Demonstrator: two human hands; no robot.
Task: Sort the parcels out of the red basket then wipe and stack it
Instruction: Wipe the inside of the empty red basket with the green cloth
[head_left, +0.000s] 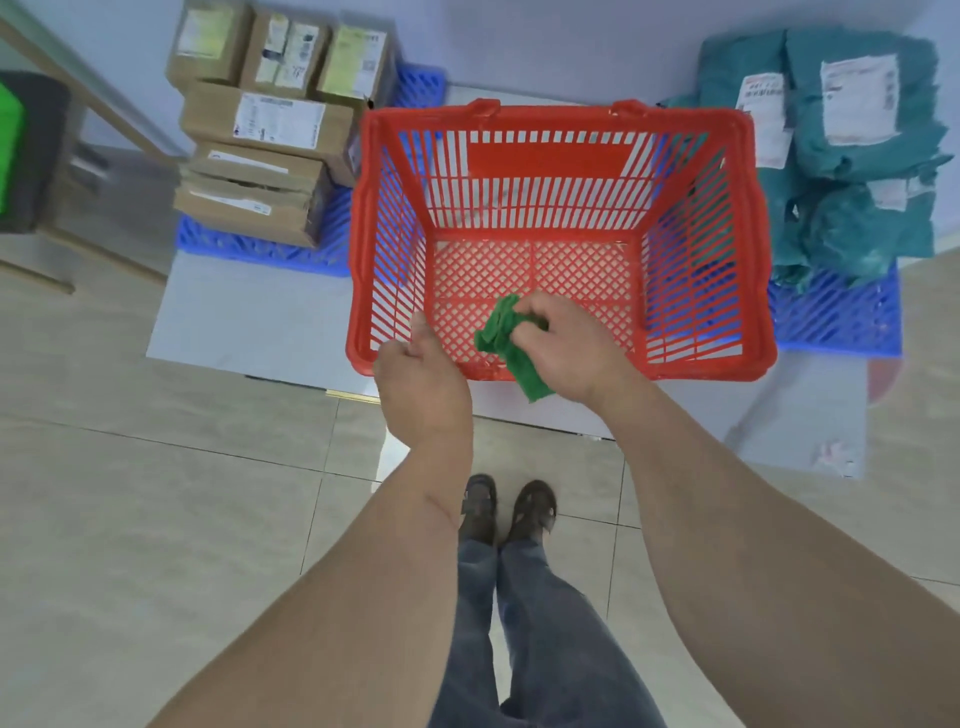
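The red slatted plastic basket (561, 234) sits emptied on the floor between stacked boxes and teal bags. To wipe well, the person should brace the near rim and sweep the mesh bottom and walls. Left hand (415, 379) curls closed around the near rim; right hand (566, 348) clenches a crumpled green cloth (506, 343).

The tiled floor (156, 519) holds a pale mat (249, 322). On the mat sit two blue plastic pallets (260, 249) (836, 322) and a red basket (563, 358). The person's shoes (511, 512) stand on the tiles.
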